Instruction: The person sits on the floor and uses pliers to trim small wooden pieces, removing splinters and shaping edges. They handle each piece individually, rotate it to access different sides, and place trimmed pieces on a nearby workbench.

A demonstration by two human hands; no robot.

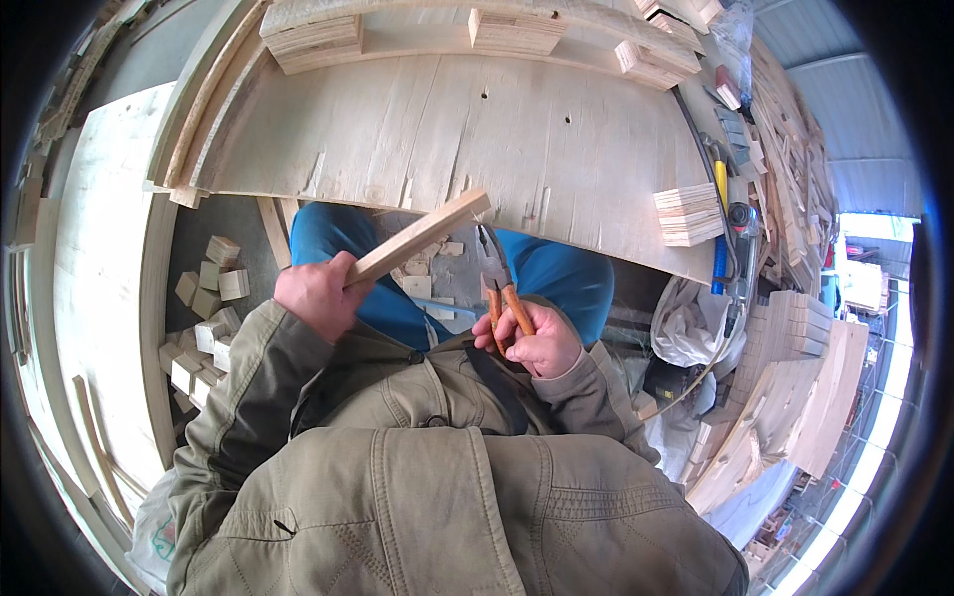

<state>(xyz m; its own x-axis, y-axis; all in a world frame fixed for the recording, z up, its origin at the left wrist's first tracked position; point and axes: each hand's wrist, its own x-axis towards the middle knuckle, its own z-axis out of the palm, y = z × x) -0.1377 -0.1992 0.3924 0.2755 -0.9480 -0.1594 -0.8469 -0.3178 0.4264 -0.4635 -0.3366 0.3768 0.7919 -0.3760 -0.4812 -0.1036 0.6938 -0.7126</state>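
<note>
My left hand (320, 296) is wrapped round the lower end of a squared wooden stick (422, 234), which slants up to the right. The stick's far end overlaps the near edge of the plywood tabletop (397, 129). My right hand (537, 338) grips a pair of pliers (500, 283) by its orange-brown handles. The dark jaws point up, just below the stick's far end. A thin light strand seems to show between the jaws and the stick, too fine to make out. Both hands are held above my lap, over blue trousers (556, 278).
Several small wooden blocks (209, 338) lie heaped on the floor at the left. Stacked plywood blocks (688, 215) stand at the tabletop's right edge, beside a yellow-and-blue handled tool (719, 219). More plywood blocks (515, 32) line the far side. A white plastic bag (686, 323) hangs at the right.
</note>
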